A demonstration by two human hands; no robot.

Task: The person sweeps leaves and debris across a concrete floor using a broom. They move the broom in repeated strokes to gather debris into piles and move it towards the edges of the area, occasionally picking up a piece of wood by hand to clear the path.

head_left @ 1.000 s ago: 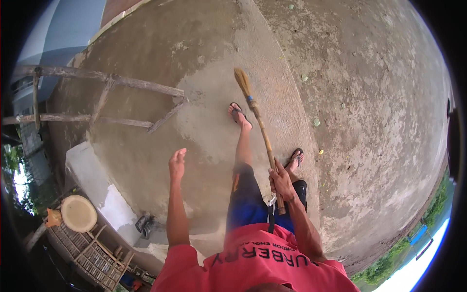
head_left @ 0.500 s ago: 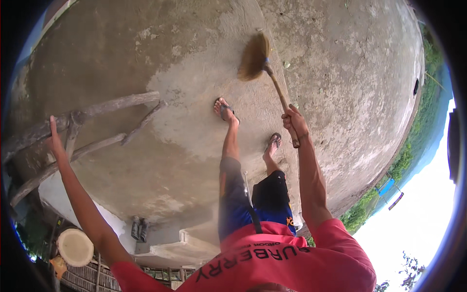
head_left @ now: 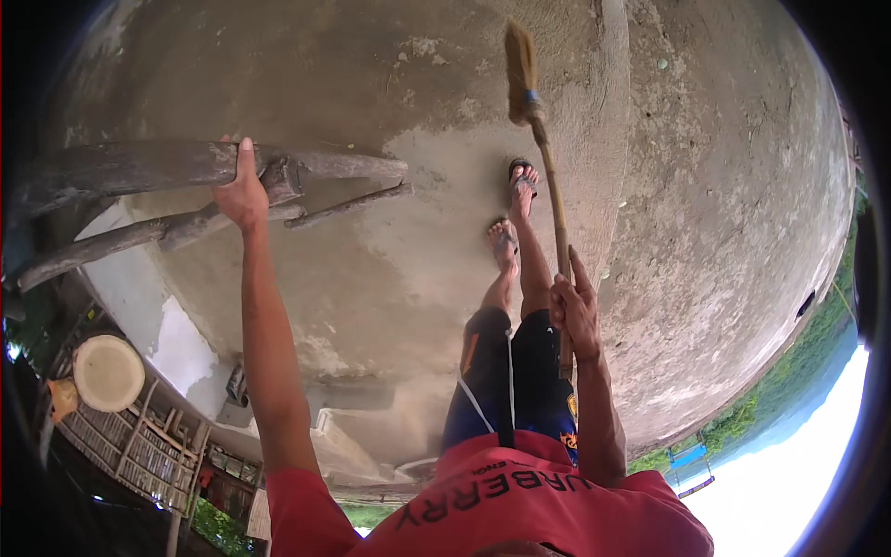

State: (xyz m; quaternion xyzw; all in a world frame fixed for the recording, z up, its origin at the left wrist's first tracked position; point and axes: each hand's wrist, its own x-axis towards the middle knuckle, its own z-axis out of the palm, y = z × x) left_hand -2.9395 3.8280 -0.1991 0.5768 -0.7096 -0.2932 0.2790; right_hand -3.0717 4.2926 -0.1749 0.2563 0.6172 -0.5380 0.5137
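Observation:
My left hand (head_left: pixel 241 195) is closed on the top pole of a weathered wooden ladder-like frame (head_left: pixel 111 167) at the left. My right hand (head_left: pixel 574 311) grips the long bamboo handle (head_left: pixel 552 186) of a broom, one finger lying along it. The broom's straw head (head_left: pixel 521 65) points away from me near the top, over the worn concrete floor (head_left: pixel 724 232). My two feet (head_left: pixel 522 176) in dark flip-flops stand just left of the handle.
A pale concrete ledge (head_left: pixel 186 339) curves along the lower left, with footwear (head_left: pixel 237 381) beside it. Beyond it are a round pale wooden slab (head_left: pixel 109 373) and slatted bamboo structures (head_left: pixel 130 436). A seam crosses the floor lengthwise. Greenery (head_left: pixel 812 348) lies past the floor's right edge.
My left hand has moved from open air onto the wooden frame and gripped it. The broom head has moved farther from me, and my feet have stepped forward and closer together.

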